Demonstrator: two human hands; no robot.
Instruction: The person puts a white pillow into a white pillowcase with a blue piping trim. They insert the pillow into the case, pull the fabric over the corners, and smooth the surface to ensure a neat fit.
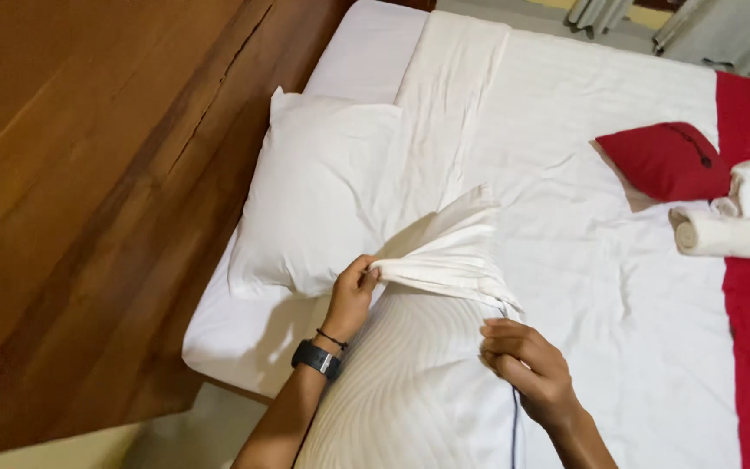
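Pillowcase (449,252) bunched between hands; left fingers (365,276) pinch it, right fingers (501,343) curled on pillow (410,391).

Two hands (353,291), three pillows (323,195), two rolled towels (731,233), one wristwatch (317,358), one pillowcase (449,252)

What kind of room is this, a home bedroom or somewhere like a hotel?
Probably a hotel or guesthouse bedroom. A made bed carries rolled white towels and a red cushion, beside a wooden headboard. The left hand and right hand grip a pillowcase.
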